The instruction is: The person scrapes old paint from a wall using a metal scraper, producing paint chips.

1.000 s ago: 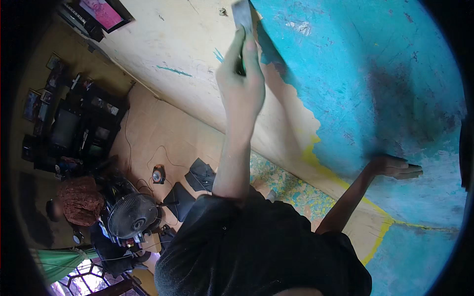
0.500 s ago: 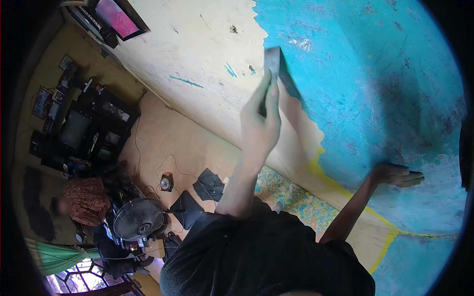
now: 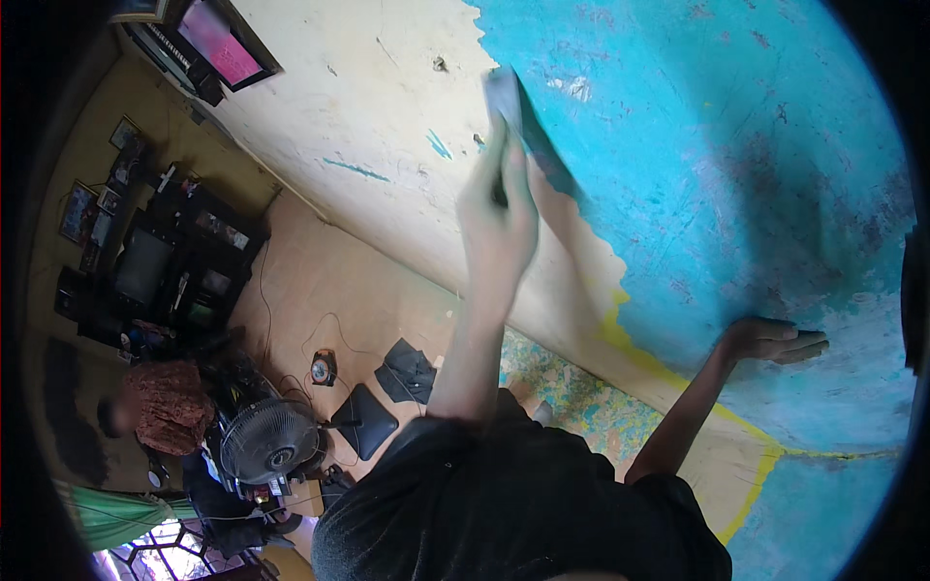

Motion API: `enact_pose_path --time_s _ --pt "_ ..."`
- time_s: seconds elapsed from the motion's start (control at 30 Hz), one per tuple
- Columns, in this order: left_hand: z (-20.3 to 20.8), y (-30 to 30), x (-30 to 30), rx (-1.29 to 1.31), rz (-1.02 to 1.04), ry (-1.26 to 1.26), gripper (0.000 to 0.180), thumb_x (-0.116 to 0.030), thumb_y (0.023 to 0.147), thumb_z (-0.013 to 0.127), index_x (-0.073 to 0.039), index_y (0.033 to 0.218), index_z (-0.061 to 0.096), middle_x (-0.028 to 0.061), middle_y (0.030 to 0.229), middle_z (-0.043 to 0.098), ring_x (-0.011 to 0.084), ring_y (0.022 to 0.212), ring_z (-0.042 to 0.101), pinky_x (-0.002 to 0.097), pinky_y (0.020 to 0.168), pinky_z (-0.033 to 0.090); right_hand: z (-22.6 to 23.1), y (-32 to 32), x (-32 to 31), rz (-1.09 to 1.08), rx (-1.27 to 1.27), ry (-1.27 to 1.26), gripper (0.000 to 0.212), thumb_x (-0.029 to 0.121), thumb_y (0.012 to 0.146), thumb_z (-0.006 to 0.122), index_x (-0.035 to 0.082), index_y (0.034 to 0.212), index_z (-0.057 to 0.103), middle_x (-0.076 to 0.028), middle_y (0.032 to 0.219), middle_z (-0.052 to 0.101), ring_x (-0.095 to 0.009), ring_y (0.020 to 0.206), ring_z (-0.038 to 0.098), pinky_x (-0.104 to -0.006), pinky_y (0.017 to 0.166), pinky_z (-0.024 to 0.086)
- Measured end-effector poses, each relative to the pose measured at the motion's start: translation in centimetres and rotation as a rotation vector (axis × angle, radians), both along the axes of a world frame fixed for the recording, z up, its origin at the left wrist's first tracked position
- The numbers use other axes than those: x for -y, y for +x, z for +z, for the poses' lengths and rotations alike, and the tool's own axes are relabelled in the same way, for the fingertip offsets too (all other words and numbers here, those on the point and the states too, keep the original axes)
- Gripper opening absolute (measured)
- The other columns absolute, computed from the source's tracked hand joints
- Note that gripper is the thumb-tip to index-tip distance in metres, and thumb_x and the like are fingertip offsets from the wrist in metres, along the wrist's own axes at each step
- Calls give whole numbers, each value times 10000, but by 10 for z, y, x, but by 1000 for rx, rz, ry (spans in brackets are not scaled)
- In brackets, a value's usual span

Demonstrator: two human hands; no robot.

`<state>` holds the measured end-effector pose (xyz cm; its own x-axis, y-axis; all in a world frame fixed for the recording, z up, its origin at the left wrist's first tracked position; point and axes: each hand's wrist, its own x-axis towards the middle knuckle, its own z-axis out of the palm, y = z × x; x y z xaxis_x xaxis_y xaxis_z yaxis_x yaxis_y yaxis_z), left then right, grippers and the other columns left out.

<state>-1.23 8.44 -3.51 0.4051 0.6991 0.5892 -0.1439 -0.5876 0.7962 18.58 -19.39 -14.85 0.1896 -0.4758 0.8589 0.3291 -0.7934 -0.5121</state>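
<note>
My left hand (image 3: 497,198) is closed around a scraper (image 3: 502,95) with a flat, wide grey blade. The blade lies at the ragged border between the turquoise paint (image 3: 659,165) and the bare cream patch (image 3: 378,107) of the wall. Most of the handle is hidden in my fingers. Over to the right, my right hand (image 3: 778,342) rests against the turquoise paint with its fingers stretched out and holds nothing. Strips of yellow (image 3: 654,363) show along the lower paint border.
Paint flakes (image 3: 572,392) litter the floor at the wall's foot. A standing fan (image 3: 271,436), a dark cloth (image 3: 407,371) and cords lie left of me. Farther off are a seated person (image 3: 165,407) and a black TV cabinet (image 3: 145,261). A framed picture (image 3: 228,44) hangs upper left.
My left hand and the scraper have moved up and to the left along the paint border. My right hand stays flat on the wall, and the view has shifted slightly.
</note>
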Motion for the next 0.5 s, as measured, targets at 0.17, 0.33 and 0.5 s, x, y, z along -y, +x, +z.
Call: enact_pose_path --time_s 0.17,0.33,0.5 --pt "56 -5 -21 -15 24 -104 438 -201 1022 493 66 1368 499 96 863 667 78 642 475 246 572 403 -2 1 3 -14 9 23 673 425 1065 166 -102 1433 366 -330 1497 314 -477 1394 300 -574 1133 226" --pt "-53 -4 29 -6 -131 -180 449 -156 1024 446 89 1399 444 268 1387 521 261 1250 550 345 1037 409 4 -3 -2 15 32 8 679 426 1064 168 -112 1433 355 -337 1502 297 -479 1402 286 -577 1141 223" --pt "-32 0 30 -24 -132 -333 455 -171 1031 439 72 1416 435 237 1325 580 216 1142 582 304 948 445 3 -3 -1 29 16 32 679 422 1064 171 -122 1431 345 -341 1502 291 -482 1404 278 -573 1150 219"
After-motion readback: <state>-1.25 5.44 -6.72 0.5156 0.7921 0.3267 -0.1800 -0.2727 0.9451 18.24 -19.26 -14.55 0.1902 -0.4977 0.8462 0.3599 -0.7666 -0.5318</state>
